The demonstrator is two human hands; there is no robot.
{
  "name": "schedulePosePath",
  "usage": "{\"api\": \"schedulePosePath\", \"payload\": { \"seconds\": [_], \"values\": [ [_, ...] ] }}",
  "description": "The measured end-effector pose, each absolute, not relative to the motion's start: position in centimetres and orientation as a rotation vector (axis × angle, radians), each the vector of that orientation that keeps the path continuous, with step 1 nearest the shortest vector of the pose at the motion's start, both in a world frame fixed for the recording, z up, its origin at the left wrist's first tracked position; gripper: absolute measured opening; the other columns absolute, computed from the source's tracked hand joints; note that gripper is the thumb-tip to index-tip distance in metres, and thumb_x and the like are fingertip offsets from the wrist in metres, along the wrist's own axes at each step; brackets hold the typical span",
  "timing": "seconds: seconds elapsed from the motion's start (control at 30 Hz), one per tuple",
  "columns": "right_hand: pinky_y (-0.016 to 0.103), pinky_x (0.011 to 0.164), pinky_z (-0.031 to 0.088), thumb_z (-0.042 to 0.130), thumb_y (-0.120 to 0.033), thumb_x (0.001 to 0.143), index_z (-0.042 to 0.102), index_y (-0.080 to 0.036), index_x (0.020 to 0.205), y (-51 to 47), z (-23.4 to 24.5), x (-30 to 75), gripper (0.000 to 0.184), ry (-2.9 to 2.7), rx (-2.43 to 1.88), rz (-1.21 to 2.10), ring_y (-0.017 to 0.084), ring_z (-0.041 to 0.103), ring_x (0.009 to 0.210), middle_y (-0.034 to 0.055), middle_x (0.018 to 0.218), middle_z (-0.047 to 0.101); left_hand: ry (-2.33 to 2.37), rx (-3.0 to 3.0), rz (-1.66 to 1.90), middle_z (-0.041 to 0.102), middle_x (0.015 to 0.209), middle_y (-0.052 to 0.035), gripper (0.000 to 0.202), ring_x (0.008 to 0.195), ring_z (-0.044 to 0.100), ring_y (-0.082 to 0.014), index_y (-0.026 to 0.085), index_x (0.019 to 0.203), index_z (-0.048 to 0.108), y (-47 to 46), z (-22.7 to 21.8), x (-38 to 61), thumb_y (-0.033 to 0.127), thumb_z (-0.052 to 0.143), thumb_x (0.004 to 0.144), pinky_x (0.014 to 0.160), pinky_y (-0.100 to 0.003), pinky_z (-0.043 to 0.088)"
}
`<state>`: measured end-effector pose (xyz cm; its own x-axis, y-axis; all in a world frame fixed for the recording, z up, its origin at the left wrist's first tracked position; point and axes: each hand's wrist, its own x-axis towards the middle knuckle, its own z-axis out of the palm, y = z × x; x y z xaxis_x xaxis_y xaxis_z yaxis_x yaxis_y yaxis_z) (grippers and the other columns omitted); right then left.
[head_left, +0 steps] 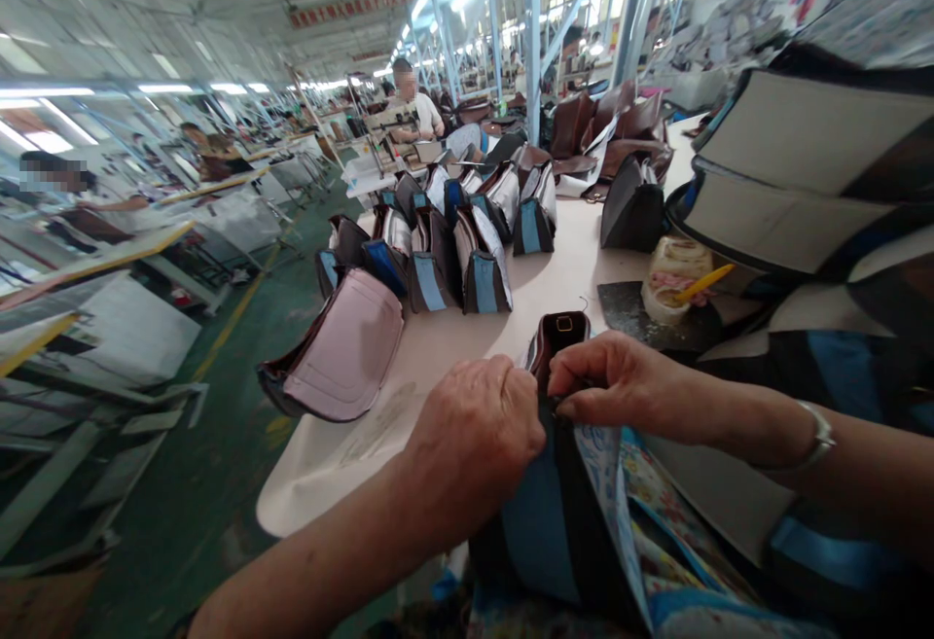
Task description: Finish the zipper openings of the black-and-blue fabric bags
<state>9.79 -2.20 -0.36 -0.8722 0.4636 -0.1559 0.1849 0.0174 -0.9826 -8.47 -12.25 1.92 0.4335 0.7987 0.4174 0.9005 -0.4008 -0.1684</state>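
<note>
Gripping the top edge of a black, open-topped bag body (540, 532) with a light-blue band down its end, both bare hands worked close together at the near side of a pale, smooth-topped bench (561, 274). The bag body stood roughly upright before the person, nearer than most of the bench; what carried its base could not be told. The left hand (478, 425) was curled into a fist, its fingers folded over the edge, their tips hidden. The right hand (620, 376) came in from the other side, thumb and forefinger drawn together in a pinch on the same edge; whether anything small sat between them could not be made out.

Just beyond the fingers rose a dark-brown flap with a small gold-coloured rectangular fitting (564, 324). The bag body looked light, its outer walls firm enough to hold their shape, while the white, blue-patterned lining (602, 464) seemed soft and likely to shift. It seemed hardly fragile, though the smooth outside might slide. The layered top edge looked the best place to pinch, with the banded end suited to bracing.

Near the right forearm, a cloudy jar with a yellow-handled tool (675, 274) stood on a dark flat slab (617, 313).
</note>
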Motion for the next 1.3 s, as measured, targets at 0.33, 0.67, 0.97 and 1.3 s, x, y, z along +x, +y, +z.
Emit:
{"api": "schedulePosePath", "payload": {
  "seconds": [0.33,0.67,0.97,1.3],
  "values": [
    [0.022,0.055,0.034,0.063,-0.024,0.076,0.065,-0.01,0.078,-2.7,-0.4,10.0,0.013,-2.045,-0.67,1.825,0.01,0.044,0.062,-0.0005,0.068,0.057,-1.597,-2.825,-0.548,0.065,0.095,-0.0049,0.022,0.088,0.059,-0.0197,0.017,0.105,0.06,-11.7,3.3,-9.8,0.035,0.057,0.093,0.075,-0.033,0.045],
    [0.02,0.053,0.033,0.061,-0.018,0.082,0.061,-0.013,0.08,-2.8,-0.3,10.4,0.005,-2.111,-0.62,1.557,0.008,0.043,0.059,-0.0034,0.066,0.053,-1.487,-2.705,-0.653,0.06,0.079,-0.0043,0.017,0.072,0.054,-0.0171,0.014,0.084,0.06,-10.9,2.1,-9.1,0.017,0.045,0.092,0.066,-0.032,0.039],
    [0.022,0.066,0.039,0.054,-0.005,0.089,0.063,-0.013,0.09,-2.8,-1.1,11.1,0.013,-2.278,-0.196,0.82,0.01,0.051,0.073,0.0022,0.079,0.057,-2.027,-3.027,-0.888,0.058,0.079,0.001,0.015,0.074,0.054,-0.0116,0.015,0.088,0.061,-10.1,2.8,-9.9,0.023,0.05,0.093,0.066,-0.025,0.039],
    [0.039,0.08,0.044,0.051,-0.009,0.088,0.061,-0.016,0.103,-2.6,-2.1,12.4,0.019,-2.498,0.03,0.259,0.022,0.055,0.086,0.0104,0.092,0.064,-2.055,-3.454,-0.593,0.065,0.08,-0.0007,0.029,0.075,0.057,-0.0122,0.012,0.093,0.071,-8.3,3.3,-10.0,0.033,0.05,0.095,0.068,-0.023,0.042]
  ]
}}
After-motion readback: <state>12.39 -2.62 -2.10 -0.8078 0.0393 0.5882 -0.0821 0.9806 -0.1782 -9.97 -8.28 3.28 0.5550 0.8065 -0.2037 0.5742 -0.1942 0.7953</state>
